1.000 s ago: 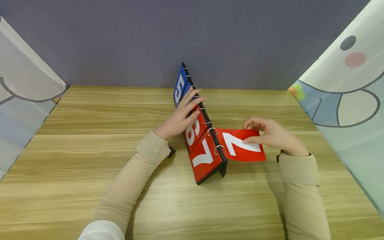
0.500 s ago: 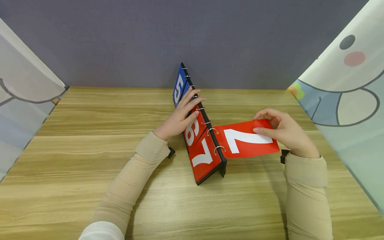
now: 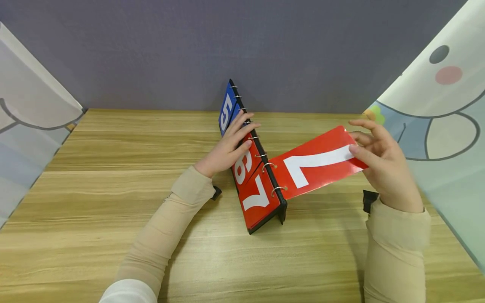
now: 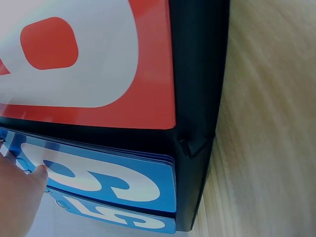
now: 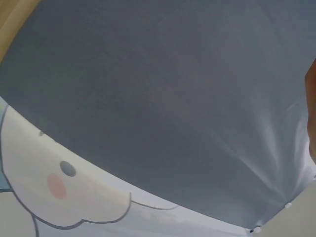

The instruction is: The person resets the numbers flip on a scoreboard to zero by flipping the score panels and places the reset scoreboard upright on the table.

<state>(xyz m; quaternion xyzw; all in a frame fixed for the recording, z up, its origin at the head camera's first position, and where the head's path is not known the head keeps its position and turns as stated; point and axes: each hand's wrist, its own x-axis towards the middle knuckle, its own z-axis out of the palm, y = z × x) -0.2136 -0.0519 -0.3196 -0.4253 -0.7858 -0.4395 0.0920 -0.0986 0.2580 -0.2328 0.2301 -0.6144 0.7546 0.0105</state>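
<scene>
A flip scoreboard [image 3: 278,194] with a black frame stands like a tent on the table, its number cards hung on metal rings. My left hand [image 3: 227,151] rests on its left face and top edge, fingers extended across the rings. My right hand [image 3: 394,172] pinches the outer end of a red number card [image 3: 320,162] marked 7, between thumb and fingers. That card slants up to the right, its other end still on two rings. Another red 7 card [image 3: 259,204] lies on the left face. Blue cards [image 4: 113,177] show near my left hand [image 4: 19,195] in the left wrist view.
The wooden table [image 3: 113,202] spreads around the scoreboard. A grey fabric panel [image 3: 242,50] rises behind it, and cartoon-printed cloth [image 3: 447,126] hangs at the sides. Mostly fabric fills the right wrist view, with a bit of my hand at its right edge.
My right hand has moved right and upward with the red number card, which has swung from low beside the scoreboard to an upward slant. My left hand has stayed in place.
</scene>
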